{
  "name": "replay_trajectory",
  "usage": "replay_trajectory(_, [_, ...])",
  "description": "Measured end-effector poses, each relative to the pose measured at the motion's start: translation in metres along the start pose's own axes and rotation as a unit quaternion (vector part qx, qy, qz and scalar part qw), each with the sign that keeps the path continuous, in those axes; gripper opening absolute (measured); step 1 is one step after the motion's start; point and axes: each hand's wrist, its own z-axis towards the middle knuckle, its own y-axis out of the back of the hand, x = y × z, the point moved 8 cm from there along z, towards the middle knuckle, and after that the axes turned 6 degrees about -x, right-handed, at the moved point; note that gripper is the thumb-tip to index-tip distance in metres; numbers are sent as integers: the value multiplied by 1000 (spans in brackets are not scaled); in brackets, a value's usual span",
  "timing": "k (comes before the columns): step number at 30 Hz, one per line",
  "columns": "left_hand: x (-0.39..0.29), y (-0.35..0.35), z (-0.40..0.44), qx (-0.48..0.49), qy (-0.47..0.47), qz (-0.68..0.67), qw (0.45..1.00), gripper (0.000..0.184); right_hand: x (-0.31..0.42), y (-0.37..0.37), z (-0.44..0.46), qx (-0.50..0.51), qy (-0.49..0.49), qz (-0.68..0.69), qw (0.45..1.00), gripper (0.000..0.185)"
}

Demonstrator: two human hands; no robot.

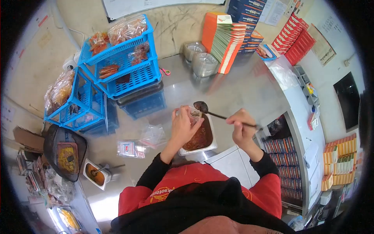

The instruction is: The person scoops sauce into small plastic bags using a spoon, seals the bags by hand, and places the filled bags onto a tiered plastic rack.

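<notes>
My left hand (184, 126) is closed around a small clear plastic bag (195, 114), held over the far left part of a metal food pan (213, 143). Inside that pan lies a reddish-brown sauce (196, 139). In my right hand (242, 126) is the handle of a dark ladle (201, 106); its bowl sits just beyond the bag's mouth, with dark residue on it. Whether anything is inside the bag is hard to make out. Left of the pan, loose clear plastic bags (153, 135) lie on the steel table beside a printed packet (131, 149).
Blue tiered baskets (117, 58) with bagged food stand at the back left. A smaller pan (90, 180) of orange sauce sits at the left. Clear plastic containers (205, 64) and stacked orange boxes (228, 46) are at the back. Packed boxes (282, 163) fill a shelf at the right.
</notes>
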Motion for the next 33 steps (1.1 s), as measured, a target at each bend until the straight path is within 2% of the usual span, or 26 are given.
replay_trajectory(1, [6, 8, 0, -26, 5, 14, 1000, 49, -15, 6, -6, -60, -67, 26, 996, 30])
replay_trajectory(2, [13, 16, -3, -50, 14, 27, 998, 49, -19, 4, -12, -60, -78, 23, 995, 30])
replay_trajectory(3, [24, 27, -5, -66, 38, -1, 997, 42, -40, 7, -23, -110, -198, 61, 972, 24])
replay_trajectory(4, [41, 35, -10, -80, 101, -117, 985, 39, -60, 9, -40, -159, -311, 97, 932, 18])
replay_trajectory(5, [58, 41, -15, -97, 163, -229, 955, 37, -71, -1, -57, -81, -329, 37, 940, 19])
replay_trajectory(7, [62, 55, -25, -110, 150, -213, 959, 36, -80, -43, -95, 107, -341, 4, 934, 15])
replay_trajectory(8, [62, 64, -30, -126, 129, -198, 963, 35, -84, -53, -111, 108, -347, 7, 932, 15])
replay_trajectory(10, [82, 67, -43, -125, 174, -238, 947, 35, -55, -75, -113, 147, -108, -35, 983, 10])
replay_trajectory(14, [96, 71, -61, -117, 287, -305, 901, 29, -58, -91, -132, 197, -156, -47, 967, 8])
replay_trajectory(16, [95, 72, -69, -107, 300, -298, 900, 29, -53, -96, -142, 220, -161, -28, 962, 7])
replay_trajectory(18, [94, 72, -79, -99, 314, -291, 898, 28, -47, -95, -155, 204, -160, -8, 966, 7])
replay_trajectory(20, [91, 58, -91, -38, 331, -311, 890, 28, -60, -87, -171, 156, -297, 12, 942, 9])
replay_trajectory(21, [93, 55, -98, -38, 333, -311, 889, 28, -65, -83, -175, 141, -371, 12, 918, 14])
replay_trajectory(22, [94, 49, -104, -16, 329, -306, 893, 28, -63, -81, -173, 143, -372, 13, 917, 14])
replay_trajectory(24, [91, 42, -111, 8, 326, -300, 896, 28, -74, -65, -180, 30, -482, 79, 872, 21])
replay_trajectory(25, [89, 41, -113, 3, 328, -296, 897, 29, -76, -60, -183, 29, -509, 77, 857, 23])
replay_trajectory(28, [81, 44, -108, 6, 318, -270, 909, 32, -83, -48, -187, -31, -537, 98, 838, 27])
replay_trajectory(30, [78, 46, -105, 14, 307, -247, 919, 33, -85, -41, -184, -36, -521, 83, 849, 28])
replay_trajectory(32, [76, 48, -103, 17, 288, -221, 932, 31, -94, -35, -195, -59, -584, 90, 804, 30])
replay_trajectory(33, [75, 48, -102, 18, 287, -221, 932, 31, -98, -33, -197, -70, -576, 101, 808, 33])
